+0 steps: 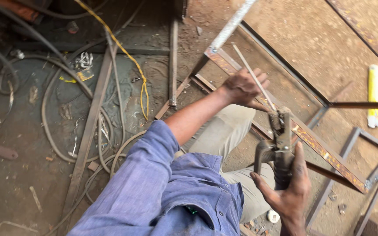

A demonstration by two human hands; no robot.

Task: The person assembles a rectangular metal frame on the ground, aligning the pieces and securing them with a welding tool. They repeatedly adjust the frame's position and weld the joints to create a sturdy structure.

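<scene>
— Right hand point(287, 188) is gripping the welding clamp point(278, 148) tight round its handle, and the clamp is biting the near end of a thin welding rod point(252, 75). See it?

— Yes. Left hand point(241, 87) is reaching out beyond it, fingers curled loosely at the rod's middle, touching and steadying it, I'd say.

— Best way, to my mind: keeping that rod seated straight in the clamp and the left fingers light.

— What's lying around them?

— Just under both hands a rusty steel frame point(329, 157) is running across the floor. Far right of the clamp a yellow-and-white packet point(375, 94) is lying. Left of the outstretched arm, hoses point(49, 109) and a yellow cord point(132, 61) are tangling; those could be snagging feet.
</scene>
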